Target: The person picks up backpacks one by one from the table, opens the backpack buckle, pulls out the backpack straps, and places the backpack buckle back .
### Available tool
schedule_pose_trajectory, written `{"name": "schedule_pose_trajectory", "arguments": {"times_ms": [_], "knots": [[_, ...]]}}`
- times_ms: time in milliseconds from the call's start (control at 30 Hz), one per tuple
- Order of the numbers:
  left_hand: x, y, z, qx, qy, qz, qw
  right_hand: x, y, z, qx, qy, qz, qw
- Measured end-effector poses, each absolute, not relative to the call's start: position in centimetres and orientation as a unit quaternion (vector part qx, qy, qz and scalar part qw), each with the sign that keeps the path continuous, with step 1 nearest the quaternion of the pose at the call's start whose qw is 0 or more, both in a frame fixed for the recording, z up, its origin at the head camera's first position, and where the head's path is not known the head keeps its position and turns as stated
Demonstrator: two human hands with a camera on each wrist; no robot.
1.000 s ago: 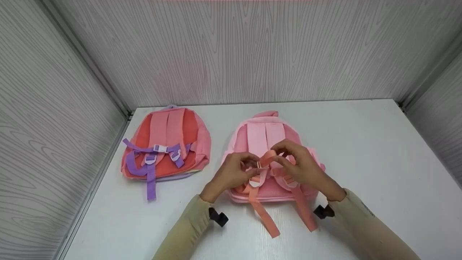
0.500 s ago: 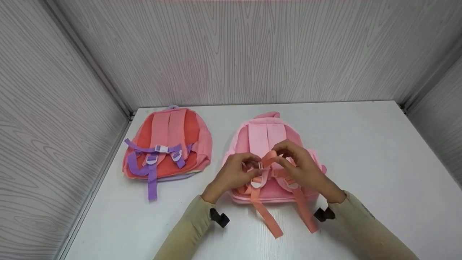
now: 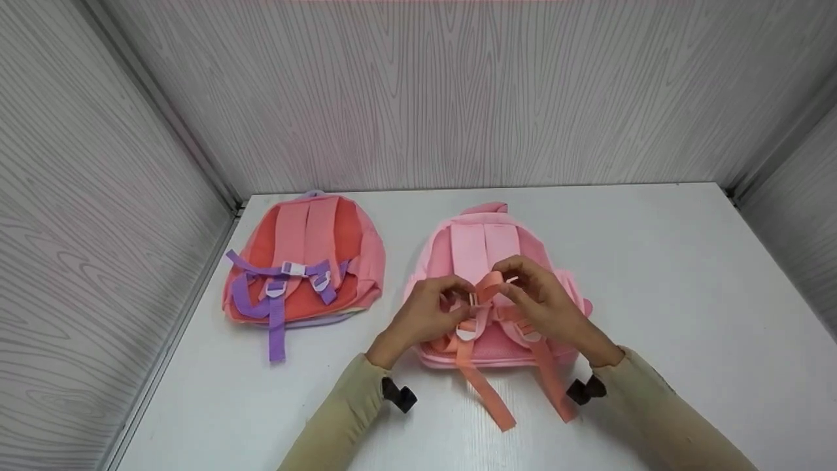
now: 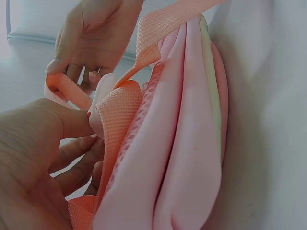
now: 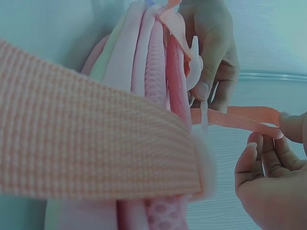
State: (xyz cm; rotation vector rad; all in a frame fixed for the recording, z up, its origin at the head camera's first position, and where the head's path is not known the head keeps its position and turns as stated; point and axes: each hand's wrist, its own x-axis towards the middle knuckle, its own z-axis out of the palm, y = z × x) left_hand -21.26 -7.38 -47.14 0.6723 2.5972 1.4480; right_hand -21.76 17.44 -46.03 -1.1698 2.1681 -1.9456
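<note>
A pink child's backpack [image 3: 467, 245] lies on the table with its shoulder straps facing up. Over its lower middle, my left hand [image 3: 425, 313] pinches a white plastic buckle [image 5: 205, 112] between thumb and fingers. An orange webbing strap [image 3: 489, 286] runs from that buckle and bends into a loop, whose end my right hand [image 3: 548, 306] pinches with thumb and fingertips. A small white sliver shows between the right fingers; what it is I cannot tell. Two loose orange strap ends [image 3: 487, 396] hang off the bag's lower edge through white adjusters [image 3: 465, 332].
To the left lies a coral and pink backpack [image 3: 369, 255] with purple straps [image 3: 277, 333] and a white buckle [image 3: 293, 269] joined across its front. Both bags rest on a white table [image 3: 654, 281], with wood-patterned panels [image 3: 458, 98] at the back and sides.
Both hands keep their hold on the buckle and strap. The orange loop has shifted very slightly, and a white sliver now shows between the right fingers.
</note>
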Motion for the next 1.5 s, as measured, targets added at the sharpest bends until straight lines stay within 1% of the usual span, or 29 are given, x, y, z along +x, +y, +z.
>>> {"name": "schedule_pose_trajectory", "arguments": {"times_ms": [167,467,867,1133,1367,1500], "knots": [[-21.2,-7.4,-47.2,0.222,0.847,0.48,0.05,-21.8,17.7,-46.2,-0.391,0.674,-0.626,0.01],[-21.3,-7.4,-47.2,0.237,0.844,0.478,0.042,-21.6,17.8,-45.8,-0.379,0.7,-0.604,-0.029],[-21.2,-7.3,-47.1,0.23,0.844,0.482,0.048,-21.9,17.6,-45.7,-0.394,0.674,-0.623,-0.055],[-21.1,-7.3,-47.2,0.217,0.849,0.477,0.063,-21.5,17.8,-45.7,-0.361,0.689,-0.625,-0.065],[-21.2,-7.3,-47.3,0.233,0.846,0.477,0.05,-21.7,18.5,-45.5,-0.361,0.668,-0.646,-0.074],[-21.1,-7.3,-47.3,0.229,0.846,0.478,0.053,-21.8,19.2,-45.4,-0.354,0.668,-0.65,-0.076]]}}
